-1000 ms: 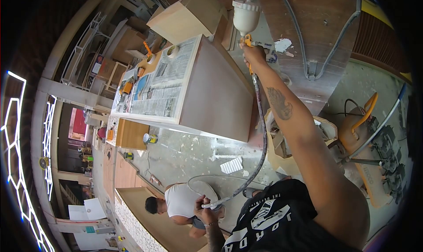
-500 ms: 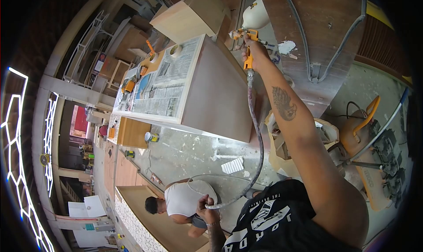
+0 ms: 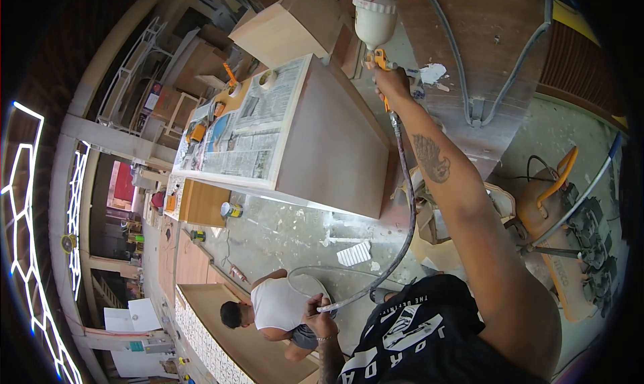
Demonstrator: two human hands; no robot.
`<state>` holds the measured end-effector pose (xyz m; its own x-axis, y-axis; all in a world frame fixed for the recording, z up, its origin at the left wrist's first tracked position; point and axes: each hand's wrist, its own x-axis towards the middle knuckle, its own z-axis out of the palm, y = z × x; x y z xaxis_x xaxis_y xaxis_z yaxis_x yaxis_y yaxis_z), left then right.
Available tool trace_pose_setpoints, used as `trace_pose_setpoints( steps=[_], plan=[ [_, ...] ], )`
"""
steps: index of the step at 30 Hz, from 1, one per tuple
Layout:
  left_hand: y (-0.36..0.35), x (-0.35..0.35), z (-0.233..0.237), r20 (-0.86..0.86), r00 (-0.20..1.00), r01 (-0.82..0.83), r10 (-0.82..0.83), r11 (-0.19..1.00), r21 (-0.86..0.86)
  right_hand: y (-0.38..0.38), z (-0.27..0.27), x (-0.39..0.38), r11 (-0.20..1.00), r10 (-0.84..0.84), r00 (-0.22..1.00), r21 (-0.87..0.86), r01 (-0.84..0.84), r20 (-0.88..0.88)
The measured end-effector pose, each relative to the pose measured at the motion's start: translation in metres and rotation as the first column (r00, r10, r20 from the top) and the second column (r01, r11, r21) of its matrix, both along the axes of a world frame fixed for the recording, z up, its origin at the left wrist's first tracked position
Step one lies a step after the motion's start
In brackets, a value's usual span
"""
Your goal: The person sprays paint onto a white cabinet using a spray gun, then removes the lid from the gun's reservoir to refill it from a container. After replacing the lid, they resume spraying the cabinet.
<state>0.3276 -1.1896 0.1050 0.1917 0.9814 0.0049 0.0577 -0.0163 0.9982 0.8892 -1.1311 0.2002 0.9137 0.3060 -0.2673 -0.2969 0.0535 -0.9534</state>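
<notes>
My right hand is closed around the handle of a yellow spray gun, the arm stretched far forward. A white paint cup with a lid sits on top of the gun. From the handle a paint-stained air hose curves back towards my body. My left hand is closed on this hose, low and near my waist. Left of the gun stands a large pale box-shaped cabinet, its side panel facing the gun without touching it. Newspaper covers its top.
Tape rolls, an orange tool and other small items lie on the newspaper. A co-worker in a white top crouches beside a long wooden panel. An orange air compressor stands at right. A paint can is on the floor.
My right hand has turned the spray gun, so its cup, tilted before, now stands nearly upright. The hose below it has swung right. My left hand has barely moved.
</notes>
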Motion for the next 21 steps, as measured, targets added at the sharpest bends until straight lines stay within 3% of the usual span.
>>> trace_pose_setpoints(
  steps=[6, 9, 11, 14, 21],
  plan=[
    [-0.009, 0.005, 0.008, 0.016, 1.000, 0.019, -0.019, 0.998, -0.058, -0.007, 0.006, -0.004, 0.999, -0.043, 0.993, -0.023, 0.046, 0.110],
    [-0.009, 0.001, -0.002, 0.007, 0.999, 0.039, -0.038, 0.999, -0.021, -0.022, 0.002, -0.013, 0.997, 0.072, 0.993, -0.029, -0.070, 0.097],
    [-0.010, 0.001, -0.004, 0.012, 0.998, 0.064, -0.064, 0.998, 0.009, -0.038, 0.004, -0.028, 0.953, 0.301, 0.953, 0.005, -0.301, -0.003],
    [-0.013, 0.005, -0.004, 0.036, 0.996, 0.087, -0.086, 0.995, -0.045, -0.078, 0.025, -0.067, 0.896, 0.430, 0.900, 0.090, -0.435, 0.071],
    [-0.017, 0.009, -0.012, 0.036, 0.989, 0.142, -0.140, 0.988, -0.057, -0.099, 0.037, -0.086, 0.865, 0.488, 0.871, 0.096, -0.492, 0.061]
  ],
)
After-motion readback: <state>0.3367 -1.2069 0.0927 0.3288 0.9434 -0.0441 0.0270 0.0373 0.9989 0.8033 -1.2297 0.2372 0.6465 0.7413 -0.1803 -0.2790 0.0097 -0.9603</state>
